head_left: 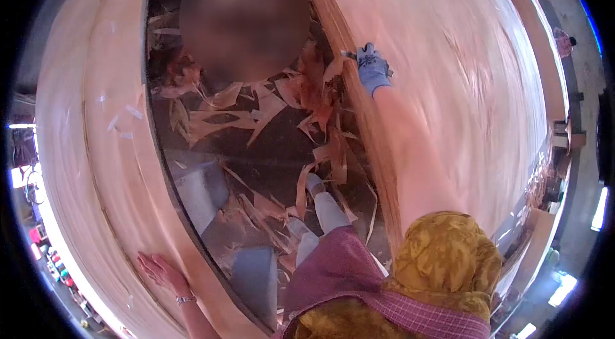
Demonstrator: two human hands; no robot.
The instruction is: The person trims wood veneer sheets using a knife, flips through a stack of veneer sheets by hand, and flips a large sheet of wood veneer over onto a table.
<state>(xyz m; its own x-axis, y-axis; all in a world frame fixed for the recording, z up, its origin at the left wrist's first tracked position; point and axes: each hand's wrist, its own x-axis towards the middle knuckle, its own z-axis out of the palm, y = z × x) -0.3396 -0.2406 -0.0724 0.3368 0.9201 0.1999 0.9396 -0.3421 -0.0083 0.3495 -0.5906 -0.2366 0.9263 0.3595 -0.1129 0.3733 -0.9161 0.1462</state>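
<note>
My right hand, in a grey-blue work glove, is closed at the edge of the wood veneer stack on the right. A small blade-like tool sticks out from its fingers towards the gap; its handle is hidden in the glove. My left hand, bare with a band at the wrist, lies flat on the veneer stack on the left. Its fingers are stretched out and hold nothing.
Between the stacks, torn veneer scraps litter the dark floor around my feet. Two grey block-like objects stand along the left side of the gap. A round blurred patch hides the far end. Someone is at the far right.
</note>
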